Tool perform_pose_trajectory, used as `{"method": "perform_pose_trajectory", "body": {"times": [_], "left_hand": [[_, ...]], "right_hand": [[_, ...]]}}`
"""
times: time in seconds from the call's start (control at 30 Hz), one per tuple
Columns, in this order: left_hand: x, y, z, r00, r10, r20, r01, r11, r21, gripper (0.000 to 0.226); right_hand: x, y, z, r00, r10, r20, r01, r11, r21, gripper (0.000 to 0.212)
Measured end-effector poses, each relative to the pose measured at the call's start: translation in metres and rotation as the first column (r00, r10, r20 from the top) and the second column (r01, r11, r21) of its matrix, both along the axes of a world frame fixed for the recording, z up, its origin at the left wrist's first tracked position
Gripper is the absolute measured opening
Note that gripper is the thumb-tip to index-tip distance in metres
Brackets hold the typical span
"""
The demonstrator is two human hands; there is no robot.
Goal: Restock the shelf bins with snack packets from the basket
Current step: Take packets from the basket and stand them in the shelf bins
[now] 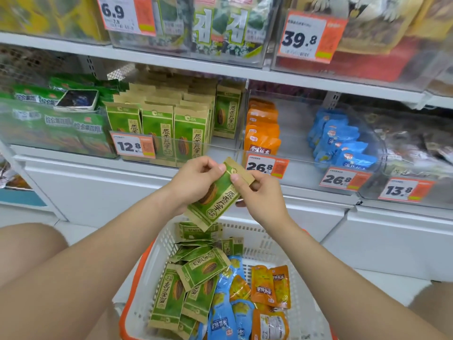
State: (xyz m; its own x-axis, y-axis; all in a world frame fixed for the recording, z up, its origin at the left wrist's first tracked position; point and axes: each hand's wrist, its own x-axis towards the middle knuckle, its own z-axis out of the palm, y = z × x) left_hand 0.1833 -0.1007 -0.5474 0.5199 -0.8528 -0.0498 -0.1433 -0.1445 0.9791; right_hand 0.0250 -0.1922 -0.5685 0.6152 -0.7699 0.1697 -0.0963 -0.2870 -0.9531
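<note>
Near centre: white basket with an orange rim, loaded with loose snack packets. Heaped on its left and far side, green packets. Along the near middle, blue packets. On the right, orange packets.

Farther off, on the middle shelf, clear bins side by side. In the green-packet bin, upright rows of green-and-brown seed packets, dense on the left, thinner on the right. In the right bin, a row of orange pouches at the left and a row of blue pouches at the right, well apart. In the far-left bin, flat green bags, with a dark flat device lying on top.

Above the basket's far edge, just below the green-packet bin: held packet, tilted, brown top pointing far right. Gripped by both hands. Left hand: fingers curled, thumb and fingertips pinching the upper left edge. Right hand: thumb pressed on the front by the brown top band, other fingers curled behind.

Counted:
- one packet in the hands
- three seed packets across the bin's front row, one more standing farther right
- at least six green packets in the basket, exact number lost in the heap
- about four blue
- three orange plainly seen
- four price tags along the middle shelf front
</note>
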Motion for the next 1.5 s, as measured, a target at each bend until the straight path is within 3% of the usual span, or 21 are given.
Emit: {"method": "perform_pose_trajectory", "body": {"times": [0.27,0.4,0.53,0.7,0.77,0.87,0.97,1.03,1.13,1.27,1.4,1.5], "left_hand": [[-0.010,0.006,0.021,0.998,0.054,0.029,-0.047,0.980,-0.193,0.021],[-0.005,0.008,0.032,0.991,0.048,0.126,-0.023,0.980,-0.196,0.018],[0.001,0.004,0.041,0.977,-0.026,0.212,0.067,0.980,-0.190,0.016],[0.011,-0.001,0.063,0.966,0.099,0.241,-0.015,0.944,-0.329,0.020],[0.024,-0.008,0.063,0.902,0.244,0.356,-0.119,0.934,-0.337,0.024],[0.043,-0.015,0.058,0.705,0.321,0.633,-0.189,0.944,-0.269,0.020],[0.050,-0.015,0.059,0.475,0.240,0.846,-0.184,0.968,-0.171,0.040],[0.053,-0.016,0.061,0.367,0.211,0.906,-0.171,0.973,-0.157,0.054],[0.057,-0.022,0.062,0.323,0.096,0.942,-0.203,0.979,-0.030,0.071],[0.066,-0.036,0.059,0.297,-0.027,0.954,-0.261,0.959,0.109,0.085],[0.083,-0.046,0.056,0.218,-0.081,0.973,-0.287,0.947,0.143,0.083],[0.090,-0.051,0.055,0.166,-0.072,0.984,-0.293,0.949,0.119,0.080]], "right_hand": [[0.000,0.003,0.029,0.995,-0.102,-0.010,0.099,0.982,-0.160,0.021],[0.003,0.002,0.036,0.996,-0.088,-0.028,0.078,0.967,-0.242,0.030],[0.004,0.004,0.055,0.997,-0.052,-0.058,0.029,0.939,-0.341,0.026],[0.011,-0.001,0.085,0.975,-0.217,0.047,0.215,0.868,-0.447,0.020],[0.016,-0.005,0.099,0.952,-0.262,0.159,0.306,0.825,-0.475,0.013],[0.023,-0.009,0.117,0.913,-0.290,0.286,0.405,0.711,-0.574,0.006],[0.038,-0.029,0.118,0.917,-0.306,0.255,0.391,0.572,-0.721,0.012],[0.053,-0.047,0.111,0.937,-0.317,0.145,0.304,0.540,-0.785,0.015],[0.076,-0.062,0.102,0.940,-0.336,-0.058,0.124,0.496,-0.860,0.016],[0.103,-0.079,0.108,0.896,-0.409,-0.175,0.034,0.455,-0.890,0.015],[0.123,-0.093,0.110,0.815,-0.475,-0.331,-0.110,0.433,-0.895,0.010],[0.136,-0.097,0.108,0.753,-0.504,-0.424,-0.158,0.487,-0.859,0.008]]}}
